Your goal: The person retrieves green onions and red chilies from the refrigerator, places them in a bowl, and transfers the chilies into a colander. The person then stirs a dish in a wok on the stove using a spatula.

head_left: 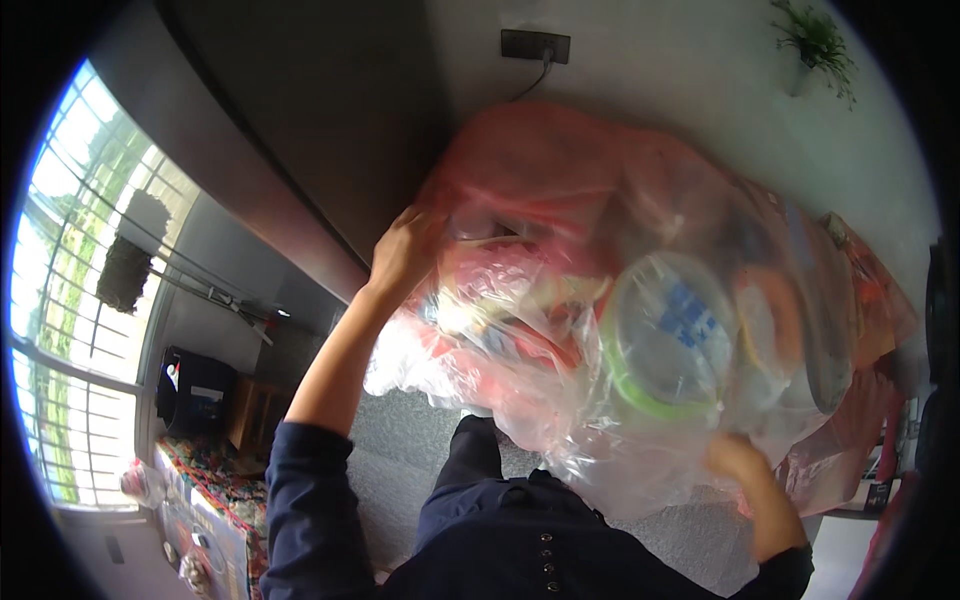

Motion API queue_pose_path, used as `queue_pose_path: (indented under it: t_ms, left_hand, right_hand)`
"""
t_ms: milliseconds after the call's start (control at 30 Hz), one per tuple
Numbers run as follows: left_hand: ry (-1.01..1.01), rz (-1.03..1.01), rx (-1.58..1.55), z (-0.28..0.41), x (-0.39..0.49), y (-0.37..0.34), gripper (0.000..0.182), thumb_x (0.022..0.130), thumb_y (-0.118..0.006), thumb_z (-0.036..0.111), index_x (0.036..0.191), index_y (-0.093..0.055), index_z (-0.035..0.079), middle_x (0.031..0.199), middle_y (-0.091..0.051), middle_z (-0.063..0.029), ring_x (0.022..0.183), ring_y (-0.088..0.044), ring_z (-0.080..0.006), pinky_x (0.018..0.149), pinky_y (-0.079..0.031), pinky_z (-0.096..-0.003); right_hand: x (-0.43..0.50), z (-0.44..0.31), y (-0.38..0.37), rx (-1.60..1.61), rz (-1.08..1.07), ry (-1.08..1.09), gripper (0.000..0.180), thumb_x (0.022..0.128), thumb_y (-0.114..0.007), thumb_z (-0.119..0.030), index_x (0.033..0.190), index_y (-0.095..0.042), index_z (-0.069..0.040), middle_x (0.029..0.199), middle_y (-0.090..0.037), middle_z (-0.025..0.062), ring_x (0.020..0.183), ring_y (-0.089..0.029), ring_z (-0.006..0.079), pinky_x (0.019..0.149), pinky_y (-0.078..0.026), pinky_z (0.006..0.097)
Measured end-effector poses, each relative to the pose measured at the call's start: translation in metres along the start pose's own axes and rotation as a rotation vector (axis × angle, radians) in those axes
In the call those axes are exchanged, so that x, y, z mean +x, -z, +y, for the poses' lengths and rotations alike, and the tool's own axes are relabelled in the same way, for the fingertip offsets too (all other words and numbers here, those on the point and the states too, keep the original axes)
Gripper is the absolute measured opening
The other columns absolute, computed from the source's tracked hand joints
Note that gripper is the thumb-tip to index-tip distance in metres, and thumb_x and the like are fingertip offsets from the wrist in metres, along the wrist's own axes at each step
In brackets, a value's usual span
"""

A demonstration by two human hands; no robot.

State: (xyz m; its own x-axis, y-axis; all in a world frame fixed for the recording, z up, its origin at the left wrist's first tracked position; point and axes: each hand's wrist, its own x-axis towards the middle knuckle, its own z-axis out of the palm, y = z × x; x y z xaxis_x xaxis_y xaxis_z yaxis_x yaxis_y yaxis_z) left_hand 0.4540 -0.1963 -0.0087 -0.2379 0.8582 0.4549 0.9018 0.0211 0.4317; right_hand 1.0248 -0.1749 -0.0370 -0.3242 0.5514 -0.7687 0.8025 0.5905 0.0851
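A thin see-through pink plastic sheet (pixel 547 142) drapes over a pile of things before me. At the sheet's left edge, beside the tall dark panel, my left hand (pixel 409 247) has its fingers bent on the film. My right hand (pixel 735 456), blurred, is closed on the near right part of the sheet. Under the film, just beyond that hand, shows a round tub (pixel 671 337) with a pale lid, blue markings and a green rim. An orange-and-white item (pixel 769 322) lies right of it. Crumpled clear and pink film (pixel 487 292) covers mixed items nearer my left hand.
A tall dark panel (pixel 337 97) rises at the left. A wall socket (pixel 535 46) with a plugged-in cord and a green plant (pixel 814 45) are on the far wall. Mops (pixel 127 274) lean by the barred window (pixel 82 300). Grey flooring (pixel 397 442) shows around my leg.
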Motion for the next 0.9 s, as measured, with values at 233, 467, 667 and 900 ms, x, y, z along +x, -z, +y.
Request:
queue_pose_path:
  t_ms: [233, 467, 667, 900]
  left_hand:
    - [-0.061, 0.032, -0.054, -0.115, 0.068, -0.116, 0.08, 0.067, -0.073, 0.015, 0.136, -0.034, 0.003, 0.135, -0.038, -0.0207, 0.129, -0.031, -0.034, 0.107, -0.027, -0.0377]
    - [0.062, -0.295, -0.253, -0.15, 0.094, -0.123, 0.033, 0.072, -0.067, 0.009, 0.104, -0.063, -0.001, 0.095, -0.064, -0.019, 0.093, -0.061, -0.0322, 0.082, -0.048, -0.0372]
    - [0.168, 0.179, -0.527, -0.154, 0.121, -0.104, 0.014, 0.076, -0.058, 0.001, 0.086, -0.066, -0.001, 0.076, -0.066, -0.011, 0.069, -0.065, -0.0212, 0.059, -0.05, -0.0313]
    - [0.568, 0.075, -0.881, -0.168, 0.174, -0.085, 0.015, 0.08, -0.056, 0.002, 0.093, -0.062, -0.001, 0.08, -0.064, -0.0076, 0.068, -0.063, -0.0143, 0.055, -0.052, -0.0255]
  right_hand:
    - [0.143, -0.2, 0.269, 0.41, 1.192, 0.381, 0.043, 0.075, -0.067, -0.013, 0.116, -0.055, -0.009, 0.116, -0.057, 0.0133, 0.102, -0.056, 0.0296, 0.083, -0.047, 0.0368]
    - [0.244, -0.24, 0.282, -0.22, 1.033, 0.102, 0.083, 0.069, -0.073, -0.019, 0.14, -0.03, -0.016, 0.139, -0.035, 0.0123, 0.131, -0.032, 0.0272, 0.106, -0.026, 0.048]
    - [0.258, -0.17, 0.324, -0.208, 1.321, 0.051, 0.055, 0.071, -0.057, -0.003, 0.124, -0.048, -0.01, 0.126, -0.05, 0.012, 0.12, -0.043, 0.0278, 0.097, -0.036, 0.0433]
    - [0.231, -0.11, 0.399, 0.15, 1.347, -0.006, 0.038, 0.068, -0.058, -0.003, 0.104, -0.063, -0.011, 0.097, -0.064, 0.0111, 0.094, -0.06, 0.0288, 0.08, -0.048, 0.0384]
